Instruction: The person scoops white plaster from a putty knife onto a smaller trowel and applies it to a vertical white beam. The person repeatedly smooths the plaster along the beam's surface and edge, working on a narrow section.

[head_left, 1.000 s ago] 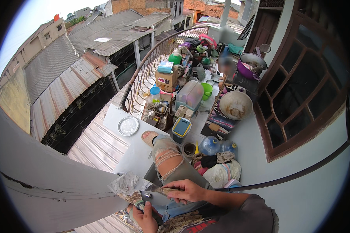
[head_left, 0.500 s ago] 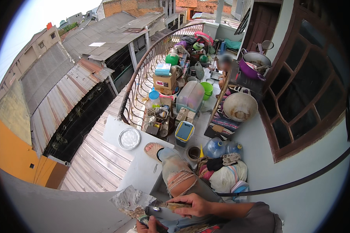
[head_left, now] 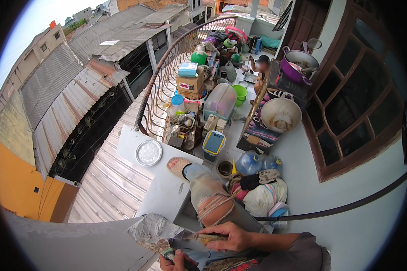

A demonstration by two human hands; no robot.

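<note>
Cluttered balcony w/ pale floor (head_left: 348, 217), curved iron railing (head_left: 158, 86) running from centre to top; corrugated metal roofs (head_left: 63, 90) fill the left of frame.

Packages: brown cardboard box (head_left: 190, 84) top centre by the railing, a light-blue box (head_left: 188, 69) stacked on it. Below them a small bin w/ blue lid and yellow rim (head_left: 213, 143).

Containers: clear plastic tub (head_left: 220, 100) centre top, contents unclear; green bowl (head_left: 240, 91) just right of it; purple basin (head_left: 296, 65) upper right holding pans; big round wok (head_left: 281, 114) tilted on its edge; two clear water jugs (head_left: 249, 162) mid-frame; round foil plate (head_left: 149, 152) on a white ledge (head_left: 163, 194) at the railing's foot.

Bottom centre: right hand (head_left: 228, 237) clenched round a small fish (head_left: 208, 237), held over a crumpled foil sheet (head_left: 151, 230). Left hand (head_left: 178, 262) at bottom edge grips a dark knife handle (head_left: 171, 255); blade lies against the fish.

Open room: bare floor lower right; the railing side is packed tight.
</note>
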